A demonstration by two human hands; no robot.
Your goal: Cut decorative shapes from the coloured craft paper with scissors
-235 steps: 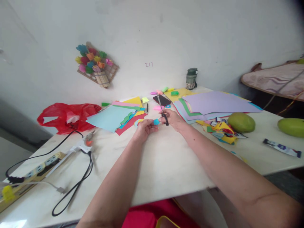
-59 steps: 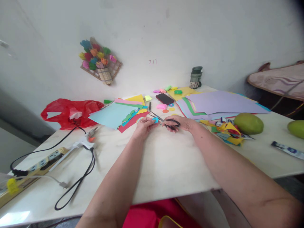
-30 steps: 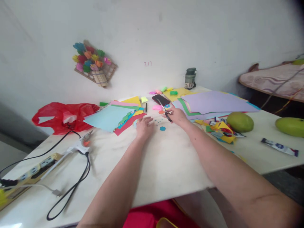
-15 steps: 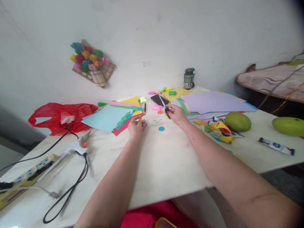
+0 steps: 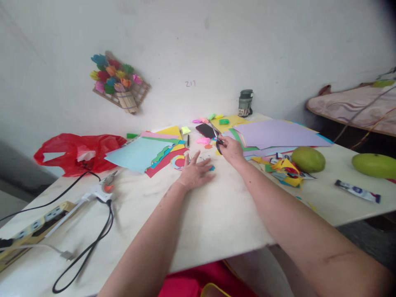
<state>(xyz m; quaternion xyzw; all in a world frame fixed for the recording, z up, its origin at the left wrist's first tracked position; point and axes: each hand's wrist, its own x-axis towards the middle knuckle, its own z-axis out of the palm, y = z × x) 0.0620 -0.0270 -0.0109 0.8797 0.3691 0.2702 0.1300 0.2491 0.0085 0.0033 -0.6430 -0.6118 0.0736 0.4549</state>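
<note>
My left hand (image 5: pixel 197 173) lies palm down with its fingers spread, over the small paper scraps in the middle of the table. It partly covers a blue paper cutout (image 5: pixel 212 168). Just left of its fingers rests a round, layered paper piece (image 5: pixel 178 161) with a red centre. My right hand (image 5: pixel 230 149) is closed around the black handles of a pair of scissors (image 5: pixel 218 140), whose blades point up and away over the dark phone (image 5: pixel 205 130). An orange paper cutout (image 5: pixel 208 146) lies close to the scissors.
Coloured sheets (image 5: pixel 139 153) and a red plastic bag (image 5: pixel 77 154) lie left. Toward the right are purple paper (image 5: pixel 275 133), paper offcuts (image 5: pixel 289 173), green fruit (image 5: pixel 308 159) and a tube (image 5: pixel 357 191). A hot glue gun (image 5: pixel 100 193) and power strip (image 5: pixel 37 231) occupy the near left.
My left hand has let go of the round paper piece, moved right and spread flat over the scraps. My right hand keeps the scissors in nearly the same place.
</note>
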